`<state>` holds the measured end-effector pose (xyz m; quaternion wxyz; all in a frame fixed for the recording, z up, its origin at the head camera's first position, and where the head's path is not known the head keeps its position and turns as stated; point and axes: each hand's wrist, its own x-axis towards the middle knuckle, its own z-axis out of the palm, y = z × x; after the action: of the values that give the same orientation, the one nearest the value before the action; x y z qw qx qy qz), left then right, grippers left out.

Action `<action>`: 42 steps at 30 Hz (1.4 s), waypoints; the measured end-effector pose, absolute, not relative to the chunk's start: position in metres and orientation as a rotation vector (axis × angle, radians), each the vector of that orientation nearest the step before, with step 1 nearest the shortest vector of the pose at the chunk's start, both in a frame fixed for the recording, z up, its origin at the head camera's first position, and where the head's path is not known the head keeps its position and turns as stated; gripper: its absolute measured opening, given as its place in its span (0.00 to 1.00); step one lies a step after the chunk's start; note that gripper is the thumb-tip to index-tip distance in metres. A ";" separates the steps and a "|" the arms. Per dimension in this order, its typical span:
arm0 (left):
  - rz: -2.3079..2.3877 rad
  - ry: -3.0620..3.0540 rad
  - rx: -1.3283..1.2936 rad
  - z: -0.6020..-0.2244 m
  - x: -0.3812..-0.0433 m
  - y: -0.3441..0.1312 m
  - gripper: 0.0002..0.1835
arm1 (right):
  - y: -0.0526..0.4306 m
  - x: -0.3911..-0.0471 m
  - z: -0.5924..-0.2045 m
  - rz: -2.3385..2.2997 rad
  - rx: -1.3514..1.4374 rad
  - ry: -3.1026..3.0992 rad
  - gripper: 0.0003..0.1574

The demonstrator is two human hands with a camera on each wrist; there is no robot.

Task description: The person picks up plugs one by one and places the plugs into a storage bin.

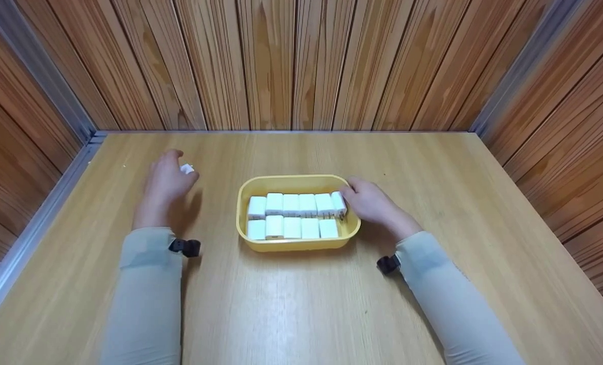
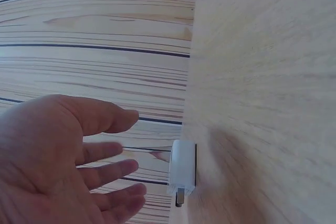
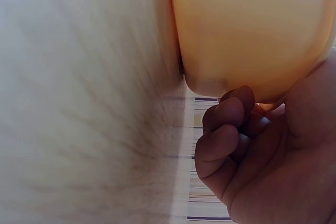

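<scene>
A yellow plastic tub (image 1: 298, 245) stands on the table with two rows of white plug chargers (image 1: 292, 228) in it. My right hand (image 1: 375, 203) grips the tub's right end at the rim. In the right wrist view, the fingers (image 3: 218, 142) of that hand curl beside the tub's outer wall (image 3: 252, 30). Off to the left, my left hand (image 1: 167, 177) hovers near a single white charger (image 2: 182, 166), which has a metal prong and sits on the table. Its fingers (image 2: 113, 174) are loosely bent, apart from the charger, and hold nothing.
The wooden table (image 1: 301, 304) meets a wood-plank wall (image 1: 291, 66) at the back, with more panels at both sides. A metal frame strip (image 1: 32, 223) runs along the left edge. Each sleeve cuff carries a small black camera (image 1: 185, 247).
</scene>
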<state>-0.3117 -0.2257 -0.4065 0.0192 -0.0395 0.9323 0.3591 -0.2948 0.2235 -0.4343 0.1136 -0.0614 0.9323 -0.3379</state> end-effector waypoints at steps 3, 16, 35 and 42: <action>1.151 2.854 -0.126 -0.409 -0.312 -0.225 0.44 | 0.223 -0.295 -0.434 -0.987 -0.180 2.737 0.35; 1.126 2.773 -0.108 -0.423 -0.310 -0.228 0.43 | 0.223 -0.294 -0.436 -0.971 -0.211 2.765 0.34; 1.082 2.798 -0.134 -0.431 -0.313 -0.230 0.34 | 0.222 -0.293 -0.434 -0.982 -0.177 2.743 0.34; 1.006 2.851 -0.164 -0.427 -0.313 -0.226 0.31 | 0.223 -0.294 -0.435 -0.981 -0.215 2.773 0.32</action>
<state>-0.3129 -0.2255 -0.4270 0.0569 -0.0542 0.9401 0.3317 -0.2942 0.2233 -0.4354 0.0959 -0.0724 0.9359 -0.3310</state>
